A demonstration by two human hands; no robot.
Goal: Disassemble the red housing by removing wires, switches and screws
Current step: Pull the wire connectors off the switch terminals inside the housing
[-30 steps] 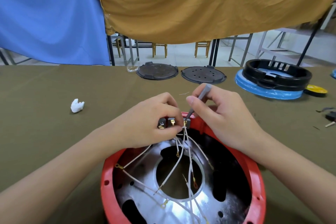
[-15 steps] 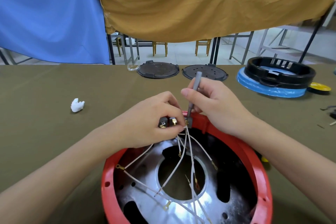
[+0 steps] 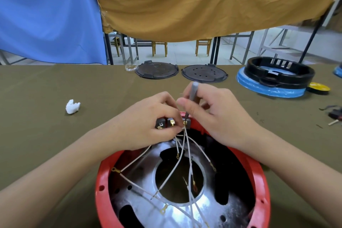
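Observation:
The red housing (image 3: 103, 176) lies open side up on the table at the bottom centre, with a shiny metal plate (image 3: 148, 207) inside. Several white wires (image 3: 172, 174) with brass terminals fan out over the plate. My left hand (image 3: 148, 124) pinches a small black switch block (image 3: 164, 123) with brass tabs just above the housing's far rim. My right hand (image 3: 214, 114) grips a grey screwdriver (image 3: 193, 90) held nearly upright, its tip down at the right end of the switch block.
Two dark round lids (image 3: 157, 70) (image 3: 204, 73) lie at the table's far edge. A black ring housing (image 3: 279, 70) on a blue base stands at far right, with a yellow disc (image 3: 318, 87) and small tools (image 3: 335, 114) beside it. A white crumpled wad (image 3: 72, 106) lies left.
The right hand has swung the screwdriver from a slant to nearly upright over the switch block. The left hand keeps its hold on the block in the same place.

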